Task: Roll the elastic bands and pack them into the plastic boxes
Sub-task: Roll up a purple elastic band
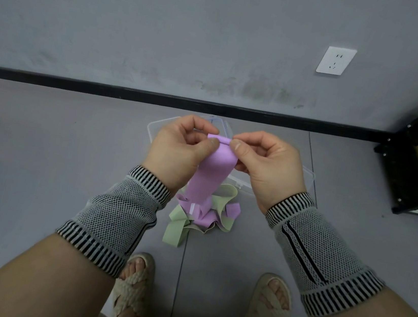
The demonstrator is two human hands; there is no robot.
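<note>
Bare forearms in knitted black-and-grey wrist sleeves [118, 215] frame the shot from below, above two sandalled feet [132, 289] planted on the grey floor [44, 150]. Between the raised hands hangs the purple elastic band [213, 171], its top edge turned over into a first tight curl, its tail trailing down to the floor. Left hand [177, 151] and right hand [268, 163] each pinch an end of that curl, thumb against curled fingers [236, 144], both closed firmly on the strip. Below, a loose heap of purple and green bands [203, 216] lies tangled on the floor, unrolled, just in front of the feet. Behind the hands sit clear plastic boxes [266, 181], largely hidden; whether they hold any finished rolls cannot be told. Judged from this, the work stands at the start of rolling one band, with the heap still waiting. What comes next probably asks for both thumbs to turn the curl over evenly, keeping the edges square and the tension steady so the springy strip does not unwind, then a firm hold while it goes into a box. Beyond, a grey wall carries a white socket [336, 60], and a black metal shelf [414, 164] stands at right.
</note>
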